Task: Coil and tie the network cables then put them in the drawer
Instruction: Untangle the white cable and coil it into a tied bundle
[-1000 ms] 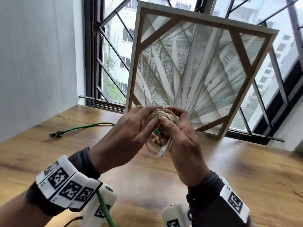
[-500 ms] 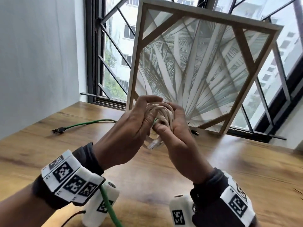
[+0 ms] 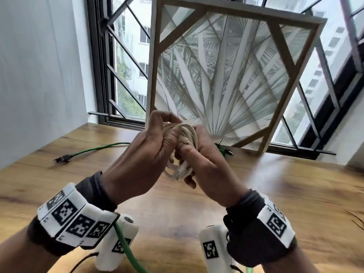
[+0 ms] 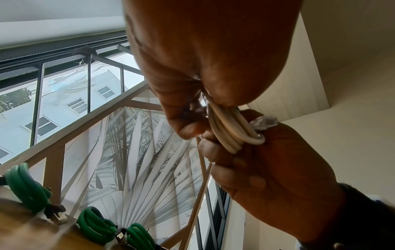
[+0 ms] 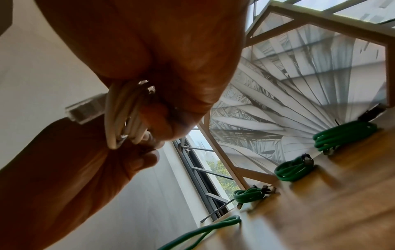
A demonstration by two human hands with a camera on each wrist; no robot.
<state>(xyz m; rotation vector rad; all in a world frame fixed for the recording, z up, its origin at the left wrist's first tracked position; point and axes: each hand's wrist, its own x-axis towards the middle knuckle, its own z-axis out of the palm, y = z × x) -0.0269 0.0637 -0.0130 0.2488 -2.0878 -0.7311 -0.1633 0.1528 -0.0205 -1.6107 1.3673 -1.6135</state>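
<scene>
Holding the cream cable coil [image 3: 181, 146] up above the counter [image 3: 177, 217], the left hand [image 3: 141, 160] and right hand [image 3: 206, 166] each keep a closed grip on the loops, probably so they cannot spring apart during tying.

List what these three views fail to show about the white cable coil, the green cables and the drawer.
- White cable coil: whether it is tied yet; the left hand and right hand cover its middle in every view.
- Loose green cable: its run behind the hands is hidden in the head view.
- Coiled green cables: their ties are too blurred in the wrist views.
- Drawer: in no view.
</scene>
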